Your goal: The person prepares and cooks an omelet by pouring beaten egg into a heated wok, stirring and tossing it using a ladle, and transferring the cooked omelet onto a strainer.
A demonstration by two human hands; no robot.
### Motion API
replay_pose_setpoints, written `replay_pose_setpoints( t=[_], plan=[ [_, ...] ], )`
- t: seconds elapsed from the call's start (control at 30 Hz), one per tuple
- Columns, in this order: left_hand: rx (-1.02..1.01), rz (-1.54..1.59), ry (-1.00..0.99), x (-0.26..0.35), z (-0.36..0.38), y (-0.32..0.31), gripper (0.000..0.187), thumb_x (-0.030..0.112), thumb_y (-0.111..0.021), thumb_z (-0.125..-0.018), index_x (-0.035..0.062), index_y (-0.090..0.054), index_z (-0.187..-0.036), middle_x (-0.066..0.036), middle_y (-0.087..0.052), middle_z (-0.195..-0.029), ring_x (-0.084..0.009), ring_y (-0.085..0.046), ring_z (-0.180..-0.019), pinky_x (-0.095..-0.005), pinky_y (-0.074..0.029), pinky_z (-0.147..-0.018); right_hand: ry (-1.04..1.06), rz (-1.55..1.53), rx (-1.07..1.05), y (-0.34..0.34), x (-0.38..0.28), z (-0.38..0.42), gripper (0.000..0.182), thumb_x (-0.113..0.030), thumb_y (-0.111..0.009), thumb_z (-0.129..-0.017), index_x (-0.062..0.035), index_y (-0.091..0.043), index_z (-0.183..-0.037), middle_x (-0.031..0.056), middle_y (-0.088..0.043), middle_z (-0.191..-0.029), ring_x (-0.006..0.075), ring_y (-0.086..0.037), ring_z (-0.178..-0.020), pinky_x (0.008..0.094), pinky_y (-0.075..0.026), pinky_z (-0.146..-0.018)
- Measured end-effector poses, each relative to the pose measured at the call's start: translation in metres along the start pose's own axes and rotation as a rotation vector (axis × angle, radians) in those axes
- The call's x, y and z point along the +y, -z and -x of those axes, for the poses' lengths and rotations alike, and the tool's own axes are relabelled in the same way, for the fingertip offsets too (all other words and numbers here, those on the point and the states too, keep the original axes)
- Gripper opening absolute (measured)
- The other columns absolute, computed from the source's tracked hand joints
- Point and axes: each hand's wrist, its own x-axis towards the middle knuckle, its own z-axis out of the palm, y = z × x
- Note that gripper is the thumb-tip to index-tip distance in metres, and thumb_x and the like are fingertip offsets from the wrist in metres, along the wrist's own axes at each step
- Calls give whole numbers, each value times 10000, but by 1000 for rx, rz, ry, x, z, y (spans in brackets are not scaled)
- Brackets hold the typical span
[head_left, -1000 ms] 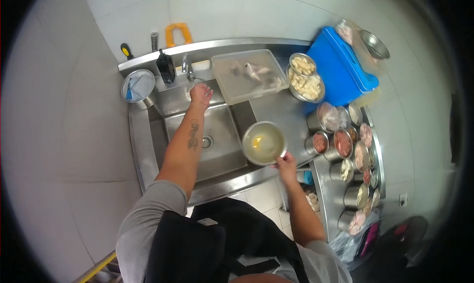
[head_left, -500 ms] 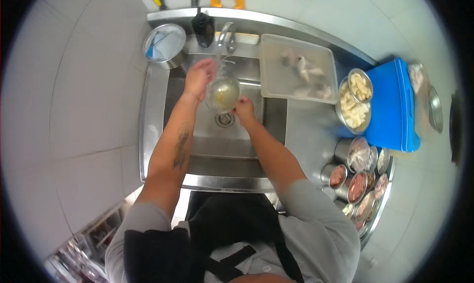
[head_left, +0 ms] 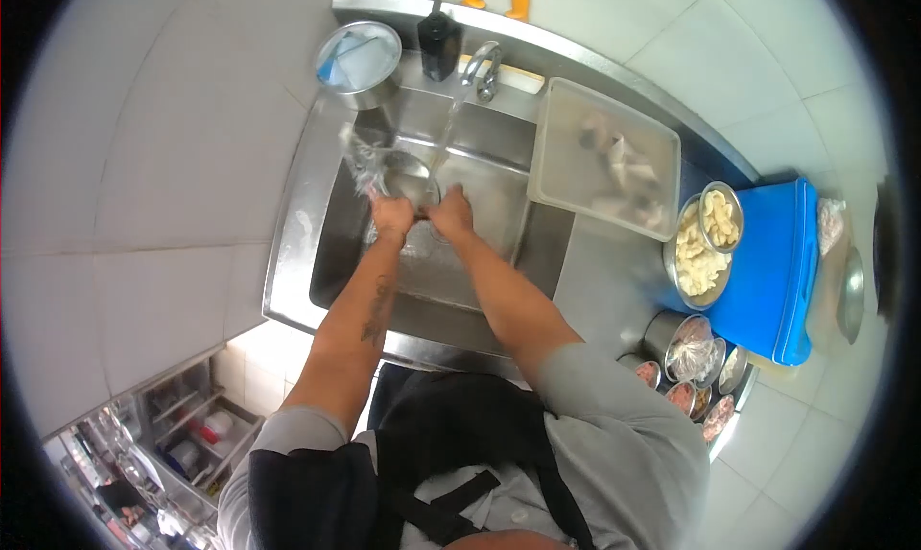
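Inside the sink basin [head_left: 460, 272], a small metal bowl [head_left: 411, 178] is tilted near the stream from the tap [head_left: 480, 61]. My left hand [head_left: 391, 216] is closed at the bowl's near-left edge, and crumpled clear plastic [head_left: 363, 159] sticks out from it over the bowl's left side. On the near-right rim, my right hand [head_left: 453, 212] grips the bowl, its fingers partly hidden. Water runs down just beyond both hands.
A steel pot with a blue-and-white packet [head_left: 360, 61] stands at the sink's back left corner. Right of the sink are a lidded translucent container [head_left: 604, 157], bowls of pale pieces [head_left: 698, 262], a blue box [head_left: 767, 272] and several metal pots [head_left: 667, 334].
The clear plastic that was over the bowl is now bunched to its left. Both hands and the bowl have come out from directly under the tap, and the view has turned.
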Motion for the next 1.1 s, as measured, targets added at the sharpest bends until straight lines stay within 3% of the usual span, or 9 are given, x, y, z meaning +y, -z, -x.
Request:
replay_pose_setpoints(
  t=[0.03,0.2,0.47,0.6,0.73,0.83,0.97,1.03,1.1],
  plan=[
    [-203,-43,37,1,-1,-2,858,164,-574,-867,-12,-116,-1570,-289,-565,-1311,-396,-653,-1081,-485,-605,-812,577,650,368,7,-5,8,287,-125,-726,-841,32,-637,-1063,210,-676,-993,370,-648,-982,456,-544,-856],
    [-487,318,293,58,47,-14,747,382,-502,-1023,239,-54,-1604,-225,-582,-1293,-386,-687,-1004,-504,-643,-648,303,549,-147,4,7,-41,453,-260,-725,-835,-26,-613,-1207,233,-621,-1242,377,-582,-1168,498,-441,-1035],
    [-589,483,284,45,34,-23,661,567,-378,-1039,58,-340,-1461,-228,-565,-1308,-403,-677,-1041,-556,-642,-732,518,740,-67,19,-23,-45,445,-243,-585,-926,12,-553,-1289,222,-619,-1292,389,-577,-1204,449,-435,-1051],
    [-552,308,454,30,-38,3,633,580,-360,-1040,53,-480,-1371,-156,-681,-1114,-369,-660,-1086,-514,-644,-665,316,266,-597,27,-45,-13,376,-233,-588,-907,-21,-569,-1218,222,-631,-1257,386,-583,-1185,466,-454,-994],
    [-479,-287,-245,66,-36,-32,674,600,-304,-1032,49,-601,-1279,-181,-693,-1156,-396,-662,-1076,-557,-525,-917,470,542,-453,12,-12,-38,337,-249,-552,-973,-38,-554,-1235,148,-626,-1270,317,-613,-1148,467,-506,-932],
    [-443,-483,-433,101,-18,-33,667,606,-341,-1014,63,-604,-1299,-188,-651,-1245,-377,-632,-1142,-507,-494,-974,-275,-1529,-336,6,6,-61,280,-202,-524,-1037,-5,-543,-1235,150,-607,-1261,337,-602,-1125,518,-481,-1002],
    [-405,-817,-714,109,-30,-25,664,614,-397,-988,85,-609,-1329,-198,-589,-1380,-348,-587,-1242,-433,-446,-1059,-203,-1320,-95,2,23,-37,277,-188,-564,-1011,-49,-552,-1251,130,-621,-1165,298,-624,-1047,467,-518,-918],
    [-644,-67,100,97,-62,-13,639,565,-453,-977,96,-575,-1394,-215,-540,-1432,-333,-554,-1291,-440,-435,-1069,-251,-1411,-143,7,47,-34,285,-140,-539,-1025,-11,-525,-1279,141,-590,-1275,288,-579,-1149,468,-430,-1069],
    [-531,-337,-350,26,-80,-50,653,547,-493,-969,77,-544,-1420,-221,-547,-1423,-319,-554,-1289,-425,-432,-1067,-261,-1403,-44,17,12,-18,231,-135,-515,-1033,-22,-548,-1232,130,-614,-1224,290,-596,-1110,464,-449,-1037]
  ],
)
